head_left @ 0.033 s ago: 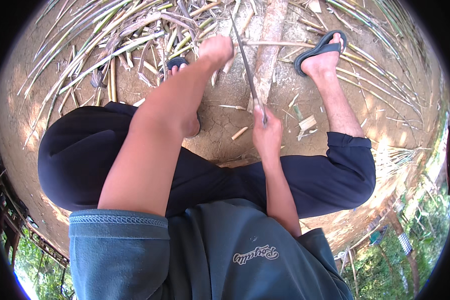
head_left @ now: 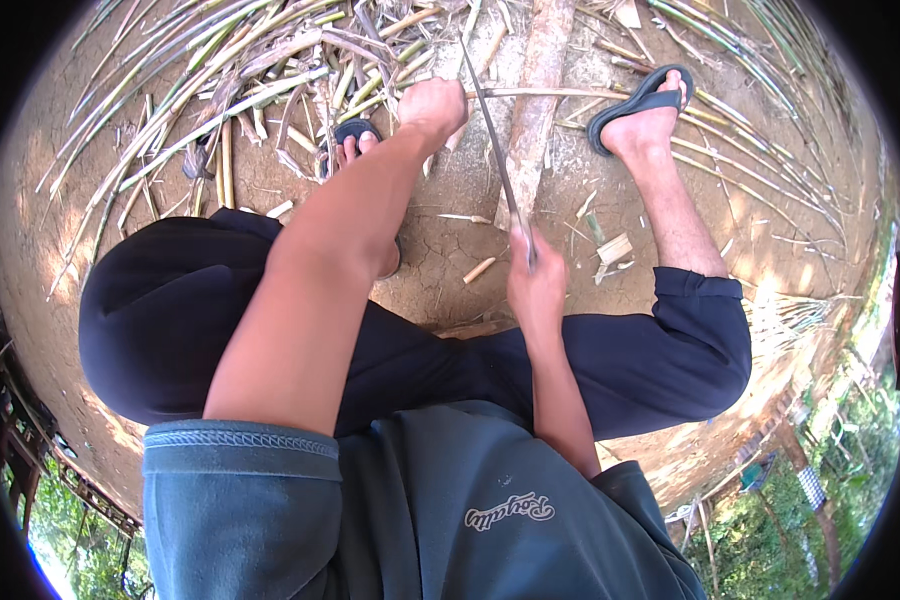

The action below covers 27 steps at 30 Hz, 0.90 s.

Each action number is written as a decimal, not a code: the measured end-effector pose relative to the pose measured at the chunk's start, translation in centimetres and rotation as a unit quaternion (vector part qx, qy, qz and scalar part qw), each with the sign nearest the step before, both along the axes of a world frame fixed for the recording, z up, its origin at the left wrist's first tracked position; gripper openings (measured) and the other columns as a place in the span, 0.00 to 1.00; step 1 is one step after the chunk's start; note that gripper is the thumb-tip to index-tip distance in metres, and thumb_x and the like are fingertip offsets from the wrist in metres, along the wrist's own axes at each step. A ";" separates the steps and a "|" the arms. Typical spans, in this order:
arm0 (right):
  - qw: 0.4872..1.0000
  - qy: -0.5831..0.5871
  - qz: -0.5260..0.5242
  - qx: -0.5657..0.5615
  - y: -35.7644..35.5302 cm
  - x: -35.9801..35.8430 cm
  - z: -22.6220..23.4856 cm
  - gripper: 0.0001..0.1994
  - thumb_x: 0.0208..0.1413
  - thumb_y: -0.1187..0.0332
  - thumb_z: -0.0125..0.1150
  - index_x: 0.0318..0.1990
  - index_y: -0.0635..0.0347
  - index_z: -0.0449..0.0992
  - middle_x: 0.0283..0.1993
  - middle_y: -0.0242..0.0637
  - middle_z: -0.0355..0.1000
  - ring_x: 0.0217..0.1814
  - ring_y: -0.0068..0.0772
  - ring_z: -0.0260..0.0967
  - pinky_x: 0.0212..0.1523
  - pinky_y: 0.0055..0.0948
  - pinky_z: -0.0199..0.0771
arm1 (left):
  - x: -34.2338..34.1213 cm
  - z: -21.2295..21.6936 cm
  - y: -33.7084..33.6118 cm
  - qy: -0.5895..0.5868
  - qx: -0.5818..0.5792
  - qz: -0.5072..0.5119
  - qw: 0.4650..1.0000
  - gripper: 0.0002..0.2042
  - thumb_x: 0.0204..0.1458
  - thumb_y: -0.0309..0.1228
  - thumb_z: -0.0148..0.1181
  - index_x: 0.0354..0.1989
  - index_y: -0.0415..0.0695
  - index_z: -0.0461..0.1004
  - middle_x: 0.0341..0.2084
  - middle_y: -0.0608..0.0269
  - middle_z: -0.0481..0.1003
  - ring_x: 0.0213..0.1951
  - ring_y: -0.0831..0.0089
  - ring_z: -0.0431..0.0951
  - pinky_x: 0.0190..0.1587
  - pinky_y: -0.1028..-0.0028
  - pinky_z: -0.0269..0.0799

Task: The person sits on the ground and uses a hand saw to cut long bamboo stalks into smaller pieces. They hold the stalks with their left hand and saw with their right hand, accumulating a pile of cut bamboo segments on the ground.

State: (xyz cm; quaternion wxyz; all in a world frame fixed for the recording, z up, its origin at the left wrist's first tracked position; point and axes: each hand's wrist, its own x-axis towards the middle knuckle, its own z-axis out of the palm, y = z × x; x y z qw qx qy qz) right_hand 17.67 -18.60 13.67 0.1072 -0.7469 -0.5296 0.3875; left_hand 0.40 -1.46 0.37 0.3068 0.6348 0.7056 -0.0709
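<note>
My left hand (head_left: 433, 107) is closed in a fist around the near end of a thin pale stalk (head_left: 540, 92). The stalk runs rightward across a long pale wooden board (head_left: 542, 120) lying on the ground, toward my sandalled right foot. My right hand (head_left: 537, 280) grips a long, narrow-bladed machete (head_left: 497, 150) low in the middle, its handle mostly hidden by the fingers. The dark blade points away from me and slants up to the left. It passes close to the right of my left fist and crosses the stalk's line; whether it touches the stalk I cannot tell.
A heap of cut stalks and dry husks (head_left: 310, 60) spreads over the ground at the far left. More long stalks (head_left: 750, 150) lie at the right, beyond my sandal (head_left: 635, 100). Wood chips (head_left: 615, 248) are scattered on the bare earth. My bent legs frame both sides.
My left hand and the stalk have come slightly toward me. The machete and my right hand have shifted only a little.
</note>
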 end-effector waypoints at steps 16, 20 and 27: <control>0.998 0.009 -0.025 -0.049 -2.5 3.1 3.0 0.19 0.64 0.56 0.52 0.50 0.63 0.76 0.24 0.49 0.70 0.25 0.33 0.66 0.33 0.37 0.69 | -4.0 -1.7 3.4 -0.378 -0.306 0.074 0.871 0.19 0.55 0.47 0.42 0.13 0.55 0.56 0.08 0.78 0.53 0.11 0.83 0.48 0.16 0.74 0.47; 0.998 0.017 -0.019 -0.065 -2.1 2.7 3.8 0.19 0.64 0.56 0.52 0.51 0.63 0.75 0.24 0.49 0.70 0.25 0.32 0.67 0.33 0.37 0.69 | -4.2 -4.4 2.5 -0.250 -0.085 -0.011 0.965 0.28 0.59 0.55 0.35 0.20 0.43 0.67 0.15 0.56 0.69 0.21 0.64 0.69 0.29 0.61 0.64; 0.998 0.006 -0.023 -0.065 -2.7 2.7 4.4 0.18 0.63 0.57 0.52 0.49 0.63 0.76 0.23 0.50 0.69 0.25 0.32 0.68 0.32 0.38 0.69 | -4.1 -0.7 0.4 -0.140 0.078 -0.150 0.976 0.25 0.64 0.47 0.32 0.43 0.41 0.74 0.37 0.38 0.76 0.43 0.44 0.75 0.51 0.52 0.68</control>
